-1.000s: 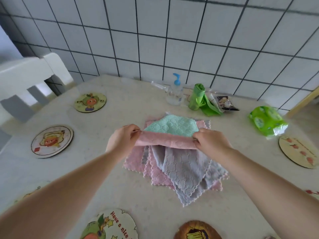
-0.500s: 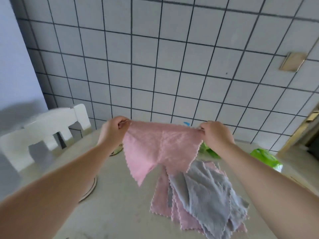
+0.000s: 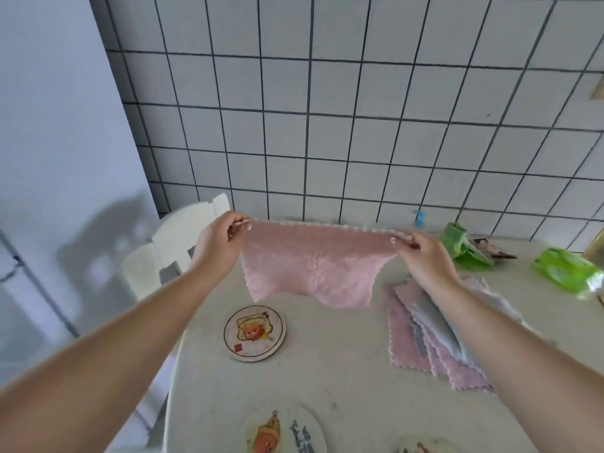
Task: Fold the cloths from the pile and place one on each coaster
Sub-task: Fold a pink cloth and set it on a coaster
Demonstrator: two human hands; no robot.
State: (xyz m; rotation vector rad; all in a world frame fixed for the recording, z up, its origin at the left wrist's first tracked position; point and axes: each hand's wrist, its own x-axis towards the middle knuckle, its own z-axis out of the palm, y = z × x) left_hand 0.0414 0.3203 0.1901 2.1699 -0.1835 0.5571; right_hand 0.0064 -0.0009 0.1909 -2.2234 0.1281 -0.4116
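Observation:
A pink cloth (image 3: 313,263) hangs in the air above the table, stretched between my hands. My left hand (image 3: 219,246) pinches its top left corner and my right hand (image 3: 425,259) pinches its top right corner. The pile of pink and grey cloths (image 3: 425,338) lies on the table at the right, partly hidden by my right forearm. A round coaster (image 3: 255,333) with a cartoon picture lies below the hanging cloth. A second coaster (image 3: 284,429) lies at the near edge, and a third coaster (image 3: 421,447) just shows at the bottom.
A white chair (image 3: 176,246) stands beyond the table's left edge. At the back right are a green roll (image 3: 457,243), a green packet (image 3: 568,271) and a pump bottle (image 3: 418,219) against the tiled wall. The pale table (image 3: 343,371) curves off at the left.
Both hands lifted the pink cloth off the pile and spread it out in the air. It has shifted left, over the coaster. My view has swung left.

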